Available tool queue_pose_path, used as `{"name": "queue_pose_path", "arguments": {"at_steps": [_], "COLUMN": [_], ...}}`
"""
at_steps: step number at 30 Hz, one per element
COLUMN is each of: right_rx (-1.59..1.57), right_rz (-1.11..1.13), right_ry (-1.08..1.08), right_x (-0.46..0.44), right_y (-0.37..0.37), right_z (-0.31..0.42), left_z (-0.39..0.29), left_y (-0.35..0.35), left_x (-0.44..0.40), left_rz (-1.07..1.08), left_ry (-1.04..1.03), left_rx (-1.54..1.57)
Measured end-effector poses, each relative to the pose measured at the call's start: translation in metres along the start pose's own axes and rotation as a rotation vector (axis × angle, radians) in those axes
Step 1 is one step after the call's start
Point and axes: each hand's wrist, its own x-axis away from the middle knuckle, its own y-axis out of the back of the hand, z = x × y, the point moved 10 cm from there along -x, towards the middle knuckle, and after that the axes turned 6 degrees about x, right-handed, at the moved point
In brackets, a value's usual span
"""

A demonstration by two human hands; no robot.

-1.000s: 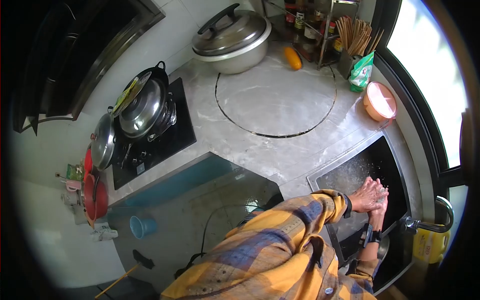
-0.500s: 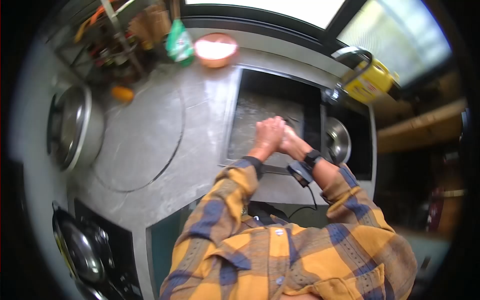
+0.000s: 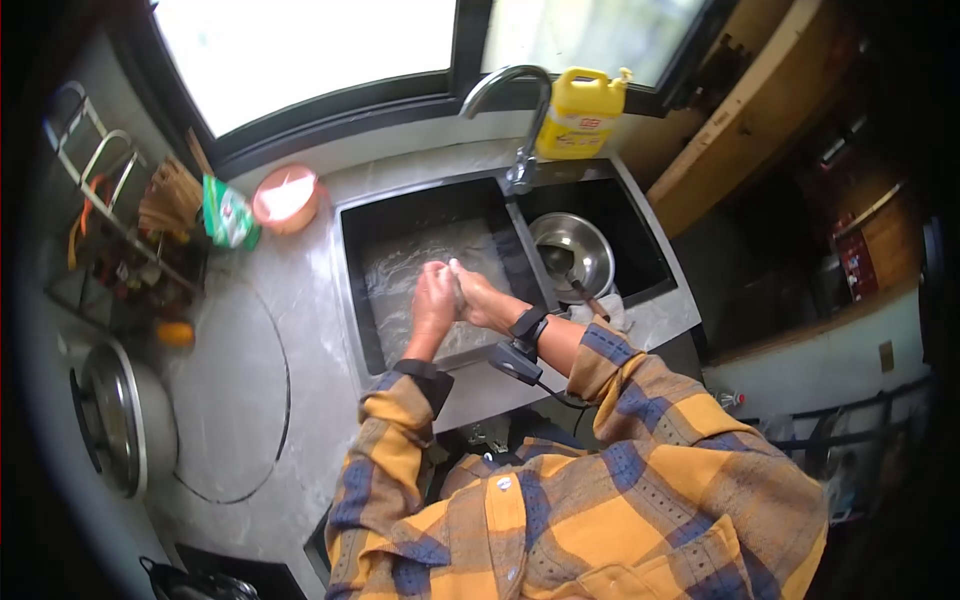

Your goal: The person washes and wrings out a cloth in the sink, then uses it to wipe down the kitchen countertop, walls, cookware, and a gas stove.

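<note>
My left hand [image 3: 433, 302] and my right hand [image 3: 482, 298] are pressed together over the larger basin of a dark sink [image 3: 503, 340]. Cloudy, rippling water [image 3: 432, 245] lies in that basin. The fingers of both hands are closed against each other, and whatever may be between the palms is hidden. Around my right wrist runs a black band [image 3: 528, 325], with a small dark box [image 3: 514, 362] and a cable beside it.
A metal pot [image 3: 598, 245] sits in the smaller basin, beneath the tap [image 3: 522, 165]. Behind stands a yellow jug [image 3: 580, 120]. Leftward are a pink bowl [image 3: 287, 212], a green bag [image 3: 232, 222], a rack [image 3: 115, 225] and a large lidded pot [image 3: 150, 425].
The head view has turned, bringing the tap fully into sight. My hands stay together over the sink; their fingers have shifted against each other.
</note>
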Motion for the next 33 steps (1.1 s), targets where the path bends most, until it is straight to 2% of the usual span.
{"name": "queue_pose_path", "arguments": {"at_steps": [2,4,6,8,9,12,14,16,19,20,22,24,26,27,28,30,31,32,33], "right_rx": [-0.054,0.126,0.315,0.469,0.445,0.330,0.312,0.323,0.256,0.289,0.354,0.585,1.149,1.384,1.516,1.277,1.353,1.377,1.349], "right_rz": [0.435,0.515,0.433,0.361,0.358,0.337,0.325,0.261,0.178,0.221,0.304,0.307,0.075,0.000,0.001,0.109,0.208,0.253,0.313], "right_ry": [0.060,0.111,0.179,0.250,0.258,0.237,0.325,0.262,0.211,0.311,0.506,0.646,0.989,1.214,1.265,1.260,1.036,1.118,1.222], "right_x": [0.018,0.045,0.048,0.043,0.041,0.046,0.027,0.032,0.031,0.034,0.044,0.053,0.072,0.087,0.093,0.095,0.082,0.084,0.091], "right_y": [-0.017,-0.007,0.021,0.057,0.073,0.119,0.161,0.194,0.241,0.242,0.239,0.232,0.222,0.211,0.204,0.207,0.210,0.209,0.207], "right_z": [0.025,0.051,0.074,0.105,0.119,0.162,0.183,0.206,0.237,0.255,0.285,0.306,0.326,0.329,0.325,0.325,0.318,0.316,0.322], "left_z": [0.034,-0.017,-0.016,-0.022,-0.027,-0.049,-0.057,-0.057,-0.062,-0.061,-0.105,-0.099,-0.092,-0.100,-0.100,-0.107,-0.102,-0.099,-0.118], "left_y": [-0.007,-0.009,-0.032,-0.059,-0.076,-0.116,-0.141,-0.164,-0.174,-0.178,-0.188,-0.225,-0.278,-0.292,-0.310,-0.337,-0.351,-0.362,-0.359], "left_x": [-0.024,-0.011,-0.016,-0.016,-0.017,-0.016,-0.019,-0.027,-0.054,-0.055,-0.068,-0.081,-0.081,-0.082,-0.086,-0.090,-0.090,-0.088,-0.098], "left_rz": [-0.047,0.115,0.185,0.302,0.364,0.415,0.435,0.400,0.245,0.133,-0.095,0.046,0.234,0.213,0.255,0.324,0.377,0.382,0.424], "left_ry": [-0.008,0.281,0.398,0.462,0.494,0.521,0.545,0.572,0.376,0.380,-0.189,-0.022,0.341,0.393,0.440,0.482,0.527,0.560,0.270], "left_rx": [0.294,0.729,0.966,1.019,1.044,0.846,0.644,0.575,0.202,0.194,-0.335,0.099,0.709,0.798,0.927,1.204,1.262,1.359,1.118]}}
